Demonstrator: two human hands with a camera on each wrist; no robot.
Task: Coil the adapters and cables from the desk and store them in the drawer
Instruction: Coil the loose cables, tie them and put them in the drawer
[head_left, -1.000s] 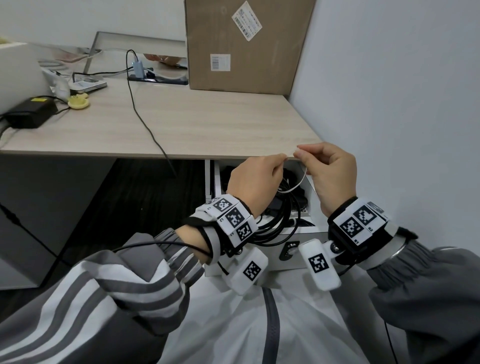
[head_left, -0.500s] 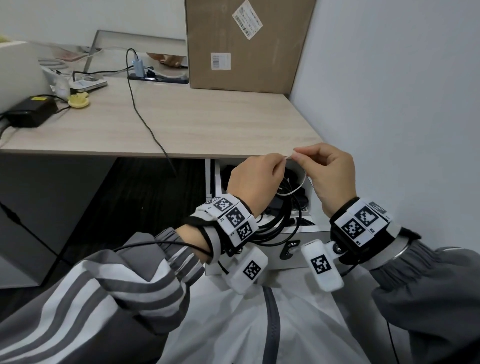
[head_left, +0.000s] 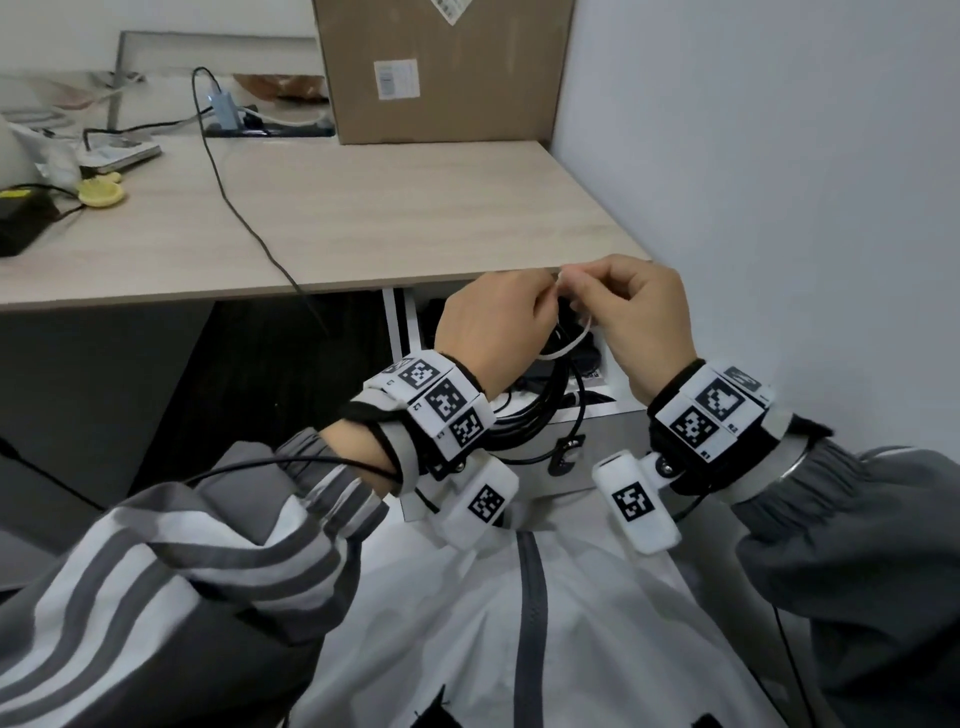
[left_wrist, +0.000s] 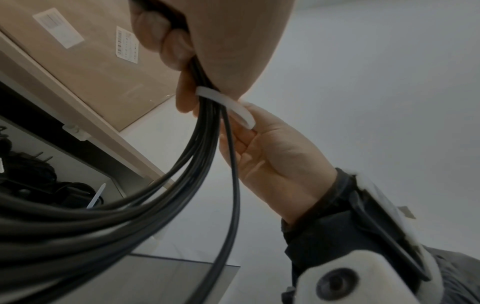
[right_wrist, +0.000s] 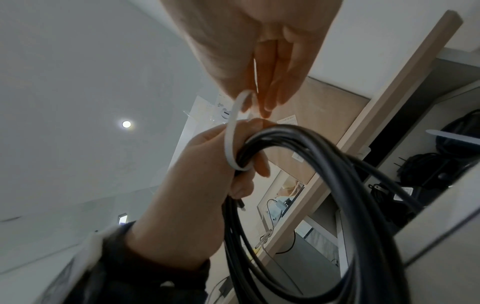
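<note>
A coil of black cable (head_left: 535, 415) hangs from my left hand (head_left: 493, 322), whose fingers are curled round its top (left_wrist: 205, 115), just in front of the desk edge. A white tie strap (head_left: 569, 343) loops round the coil's strands (right_wrist: 231, 131). My right hand (head_left: 639, 317) pinches the end of the tie, and its fingertips meet those of the left hand. Below both hands the white drawer (head_left: 613, 447) stands pulled out, with other black cables and adapters (head_left: 587, 358) inside. The coil's lower part hangs over the drawer front.
A cardboard box (head_left: 441, 67) stands at the back of the desk against the wall (head_left: 779, 208) on the right. One black cable (head_left: 244, 208) runs across the desk top and over its front edge. A black adapter (head_left: 21, 223) and a yellow item (head_left: 101, 192) lie far left.
My right hand has moved left until its fingertips meet the left hand's, and the stretch of white tie between them has shortened. The coil stays in the left hand.
</note>
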